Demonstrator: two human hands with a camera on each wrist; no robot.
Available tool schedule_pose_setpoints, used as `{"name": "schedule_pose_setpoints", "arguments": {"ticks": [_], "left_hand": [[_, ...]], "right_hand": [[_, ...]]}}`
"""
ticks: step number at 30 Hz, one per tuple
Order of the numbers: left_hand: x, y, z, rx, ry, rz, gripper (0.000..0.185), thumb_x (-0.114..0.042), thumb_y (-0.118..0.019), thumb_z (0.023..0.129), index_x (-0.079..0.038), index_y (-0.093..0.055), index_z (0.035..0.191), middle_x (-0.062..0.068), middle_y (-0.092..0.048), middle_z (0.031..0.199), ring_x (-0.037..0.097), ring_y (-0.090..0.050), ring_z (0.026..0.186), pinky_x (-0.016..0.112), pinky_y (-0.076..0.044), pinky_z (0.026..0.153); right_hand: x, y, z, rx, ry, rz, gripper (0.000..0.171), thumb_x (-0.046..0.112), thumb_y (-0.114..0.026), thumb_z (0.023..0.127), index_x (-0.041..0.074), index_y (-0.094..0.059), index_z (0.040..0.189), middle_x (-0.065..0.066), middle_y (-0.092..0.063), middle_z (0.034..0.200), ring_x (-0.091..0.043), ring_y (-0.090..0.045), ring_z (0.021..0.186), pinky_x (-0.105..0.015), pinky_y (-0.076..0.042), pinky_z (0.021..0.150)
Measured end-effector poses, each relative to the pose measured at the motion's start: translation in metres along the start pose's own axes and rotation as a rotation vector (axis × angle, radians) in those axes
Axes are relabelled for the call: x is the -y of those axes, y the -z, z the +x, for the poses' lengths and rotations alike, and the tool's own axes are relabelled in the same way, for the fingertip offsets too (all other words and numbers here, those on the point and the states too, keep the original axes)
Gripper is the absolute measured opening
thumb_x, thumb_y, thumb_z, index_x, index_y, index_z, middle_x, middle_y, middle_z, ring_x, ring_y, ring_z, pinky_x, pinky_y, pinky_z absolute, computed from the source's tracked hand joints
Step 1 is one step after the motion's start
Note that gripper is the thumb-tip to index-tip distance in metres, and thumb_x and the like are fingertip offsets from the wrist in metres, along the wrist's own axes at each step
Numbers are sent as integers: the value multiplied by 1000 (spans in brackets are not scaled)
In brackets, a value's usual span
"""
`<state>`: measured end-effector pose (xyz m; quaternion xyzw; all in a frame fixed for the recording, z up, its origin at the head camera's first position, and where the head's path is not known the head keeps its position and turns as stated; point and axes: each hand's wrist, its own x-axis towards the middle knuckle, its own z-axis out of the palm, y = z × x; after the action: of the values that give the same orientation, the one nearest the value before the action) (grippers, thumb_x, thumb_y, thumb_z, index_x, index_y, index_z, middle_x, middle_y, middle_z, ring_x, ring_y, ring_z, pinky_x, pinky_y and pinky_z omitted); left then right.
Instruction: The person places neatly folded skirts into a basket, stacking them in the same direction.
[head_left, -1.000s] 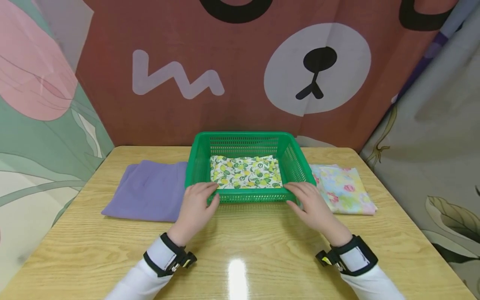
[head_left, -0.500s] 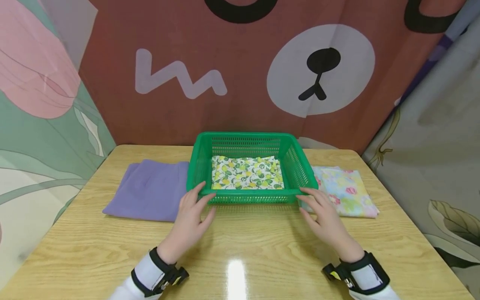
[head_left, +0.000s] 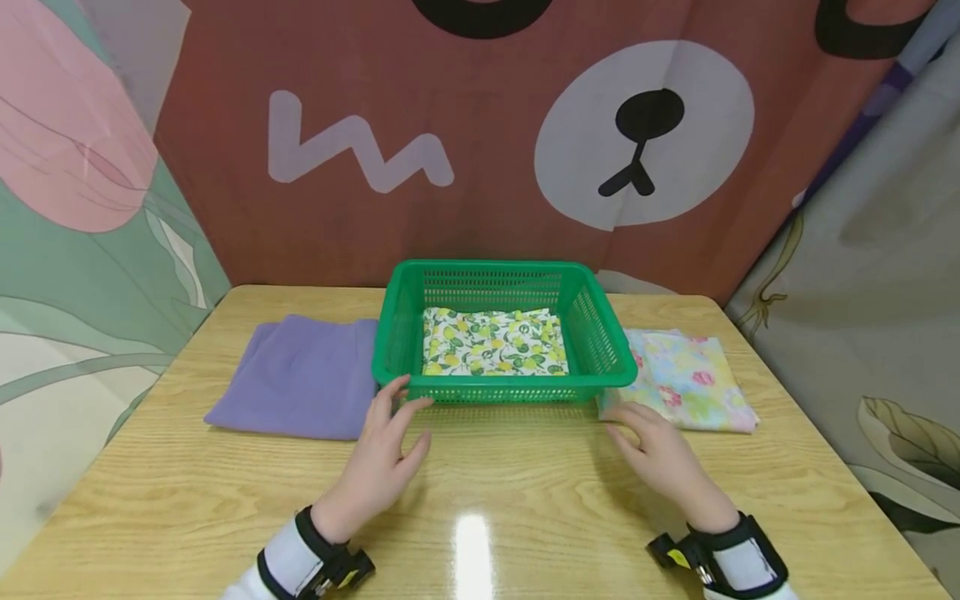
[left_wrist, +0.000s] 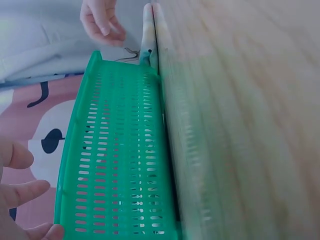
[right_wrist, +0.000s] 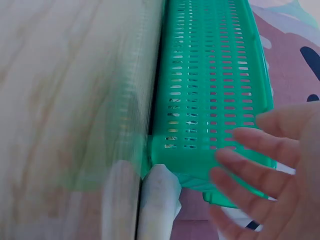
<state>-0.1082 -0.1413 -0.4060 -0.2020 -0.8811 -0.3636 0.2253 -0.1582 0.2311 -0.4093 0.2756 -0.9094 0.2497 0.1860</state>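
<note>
A green plastic basket [head_left: 495, 389] with slotted walls stands at the middle of the table's far side. Inside it lies a folded lemon-print cloth [head_left: 495, 343]. My left hand [head_left: 375, 458] hovers at the basket's front left corner, fingers spread and loosely bent. One fingertip overlaps the rim in the head view; whether it touches, I cannot tell. Off the front right corner, my right hand [head_left: 667, 458] is held with relaxed fingers, apart from the basket, in front of a folded pastel floral cloth [head_left: 693, 383]. Neither hand holds anything.
A folded purple cloth [head_left: 300, 383] lies left of the basket, close against it. The pastel cloth's left edge reaches up to the basket's right side. A brown bear-print curtain [head_left: 337, 225] hangs behind the wooden table [head_left: 517, 467].
Both hands have come off the basket's front rim and drawn back toward me, the right one also outward to the right. The basket and the cloths stay in place.
</note>
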Motion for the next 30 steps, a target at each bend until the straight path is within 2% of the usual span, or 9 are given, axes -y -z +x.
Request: {"name": "schedule_pose_setpoints", "arguments": {"ticks": [4,7,9,12,16,19,21,24,30], "left_hand": [[1,0,0,-10,-6,5,34,6,-68,95,5,-63,129,35,-43,147,52,-51,128,69,-51,98],[0,1,0,47,15,27,34,3,-68,96,7,-63,130,31,-52,140,50,-55,127,67,-50,101],[0,2,-1,136,50,46,37,-1,-68,98,8,-62,134,29,-58,137,49,-57,128,67,-49,105],[0,2,-3,313,116,65,46,-10,-69,101,12,-58,140,32,-59,141,51,-55,134,68,-44,113],[2,0,-5,523,209,109,58,-21,-71,102,13,-54,146,39,-51,149,57,-47,142,72,-37,117],[4,-1,-6,653,273,170,67,-30,-75,100,8,-52,150,40,-43,156,59,-38,148,76,-32,118],[4,-2,-6,717,300,205,73,-34,-78,97,6,-51,153,39,-37,161,59,-32,151,78,-29,118],[3,-4,-6,761,312,233,77,-35,-82,94,3,-52,153,37,-33,164,60,-28,153,79,-26,119],[2,-4,-7,752,311,253,78,-36,-83,93,3,-53,153,37,-34,163,60,-29,153,80,-26,118]], "right_hand": [[1,2,-1,124,-84,19,15,4,-72,98,2,-77,112,-12,-77,112,-35,-74,106,-56,-59,94],[-1,1,-2,170,-100,26,15,6,-73,99,2,-78,112,-11,-77,113,-35,-74,107,-55,-59,95],[-2,0,-4,192,-96,21,16,7,-74,99,2,-78,113,-12,-76,115,-35,-73,110,-56,-58,97],[-5,-3,-6,234,-61,11,21,10,-78,96,2,-77,115,-17,-75,121,-39,-71,115,-57,-57,100],[-8,-6,-9,286,-22,-7,34,18,-87,90,1,-76,117,-20,-72,126,-41,-70,117,-57,-57,100],[-7,-8,-11,304,-33,-16,41,23,-90,87,1,-76,119,-21,-72,127,-42,-69,117,-56,-58,99],[-7,-8,-11,314,-48,-17,42,24,-90,87,1,-76,119,-21,-71,127,-42,-69,118,-56,-58,99],[-8,-8,-10,339,-65,-25,42,25,-90,86,1,-76,117,-23,-71,128,-45,-68,119,-57,-57,100],[-7,-11,-8,383,-82,-58,46,26,-93,83,1,-76,117,-27,-68,130,-49,-64,122,-60,-54,103]]}}
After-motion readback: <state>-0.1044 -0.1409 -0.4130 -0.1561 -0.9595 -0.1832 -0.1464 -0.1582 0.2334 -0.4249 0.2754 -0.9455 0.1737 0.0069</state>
